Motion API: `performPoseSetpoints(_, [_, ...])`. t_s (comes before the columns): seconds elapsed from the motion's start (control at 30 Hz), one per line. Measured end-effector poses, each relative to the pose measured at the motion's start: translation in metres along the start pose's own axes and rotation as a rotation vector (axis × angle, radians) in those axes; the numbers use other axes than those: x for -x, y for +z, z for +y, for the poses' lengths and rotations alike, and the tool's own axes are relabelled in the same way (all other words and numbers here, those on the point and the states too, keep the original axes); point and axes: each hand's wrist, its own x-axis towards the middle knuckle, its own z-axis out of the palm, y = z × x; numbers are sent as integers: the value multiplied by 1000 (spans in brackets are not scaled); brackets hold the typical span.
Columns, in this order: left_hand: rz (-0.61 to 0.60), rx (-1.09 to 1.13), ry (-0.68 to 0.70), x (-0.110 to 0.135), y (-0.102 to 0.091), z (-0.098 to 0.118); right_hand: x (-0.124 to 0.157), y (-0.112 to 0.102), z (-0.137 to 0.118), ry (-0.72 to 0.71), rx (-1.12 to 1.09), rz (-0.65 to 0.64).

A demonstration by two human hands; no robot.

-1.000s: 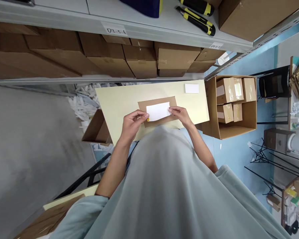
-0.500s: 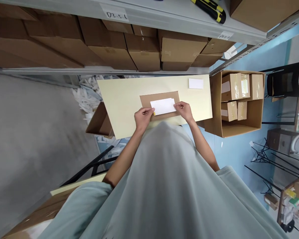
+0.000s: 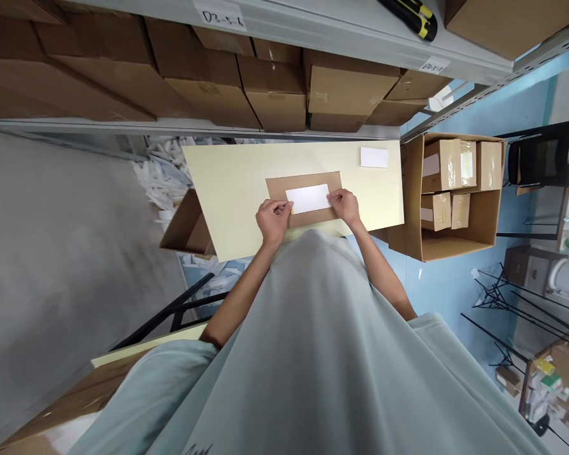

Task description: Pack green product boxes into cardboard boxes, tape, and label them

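Note:
A white paper slip (image 3: 308, 198) lies over a flat piece of brown cardboard (image 3: 277, 188), which rests on the pale yellow tabletop (image 3: 227, 183). At the slip's left end, my left hand (image 3: 274, 222) pinches the lower corner between thumb and fingers; a tiny yellow spot shows beside the fingertips. My right hand (image 3: 345, 207) grips the opposite end the same way. Whether the slip touches the cardboard I cannot tell. Another white slip (image 3: 374, 157) lies apart, near the table's far right corner.
Cardboard boxes (image 3: 275, 110) line the shelf behind the table. A large open carton (image 3: 410, 202) holding smaller taped boxes stands at the right. An open brown box (image 3: 183, 227) and white scraps (image 3: 156, 177) are at the left. A black-and-yellow tool (image 3: 415, 18) lies on the upper shelf.
The white paper's uneven top and right edges now look straight, and its outline is smaller. My right hand has shifted slightly left; both hands still pinch the ends.

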Motion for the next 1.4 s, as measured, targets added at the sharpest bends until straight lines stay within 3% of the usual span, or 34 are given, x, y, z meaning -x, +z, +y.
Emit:
performPoseSetpoints(0.53, [-37, -150, 45, -11, -1, 0, -9, 9, -11, 107, 204, 6])
performPoseSetpoints(0.67, [-52, -228, 36, -19, -4, -6, -8, 7, -8, 30, 251, 64])
performPoseSetpoints(0.77, [-55, -274, 146, -16, -6, 0, 4, 9, -15, -152, 307, 86])
performPoseSetpoints(0.83, [-140, -264, 296, -10, -3, 8, 15, 17, -24, -314, 338, 34])
performPoseSetpoints(0.9, [-302, -244, 443, -6, 4, 15, 23, 28, -31, -428, 349, -64])
performPoseSetpoints(0.97, [-453, -247, 524, -4, 10, 18, 26, 38, -33, -466, 358, -151])
performPoseSetpoints(1.03, [-509, -277, 539, -5, 14, 14, 25, 44, -29, -462, 364, -188])
performPoseSetpoints(1.4, [-371, -399, 463, 10, 10, -13, 13, 44, 0, -297, 571, 74])
